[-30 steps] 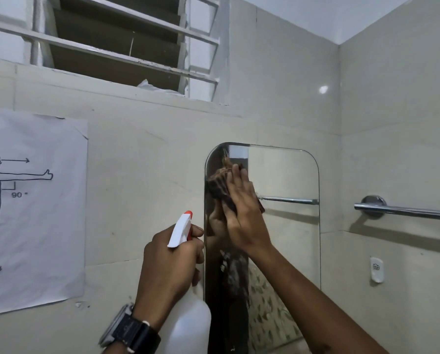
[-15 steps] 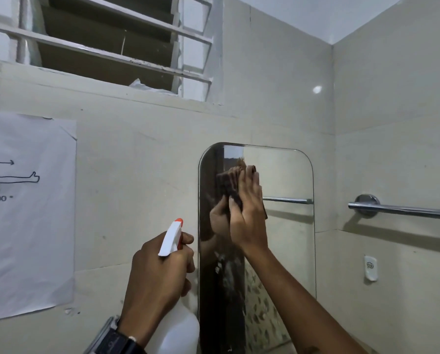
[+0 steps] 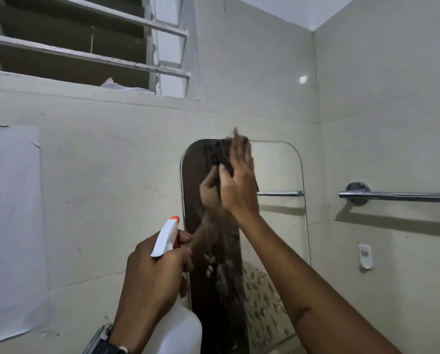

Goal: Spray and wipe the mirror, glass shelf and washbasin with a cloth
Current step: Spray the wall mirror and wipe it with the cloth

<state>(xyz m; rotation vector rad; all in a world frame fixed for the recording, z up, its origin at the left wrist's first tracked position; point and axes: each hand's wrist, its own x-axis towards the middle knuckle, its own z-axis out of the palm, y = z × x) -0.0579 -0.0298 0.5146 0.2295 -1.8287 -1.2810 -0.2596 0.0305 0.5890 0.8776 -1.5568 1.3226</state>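
Note:
A tall mirror (image 3: 280,226) with rounded top corners hangs on the tiled wall. My right hand (image 3: 239,180) presses a dark brown cloth (image 3: 222,159) flat against the mirror's top edge, fingers reaching just above the glass. My left hand (image 3: 155,277) grips a white spray bottle (image 3: 183,333) with a white and orange trigger head (image 3: 166,237), held low, just left of the mirror. The mirror reflects my hand and arm. Glass shelf and washbasin are out of view.
A chrome towel rail (image 3: 397,196) is fixed to the right wall, with a small white hook (image 3: 365,255) below it. A paper sheet with a drawing (image 3: 12,226) hangs at the left. A louvred window (image 3: 86,44) sits above.
My right hand has slid the cloth up the mirror, from mid-height to the top edge. The bottle hand stays low. The view has shifted right.

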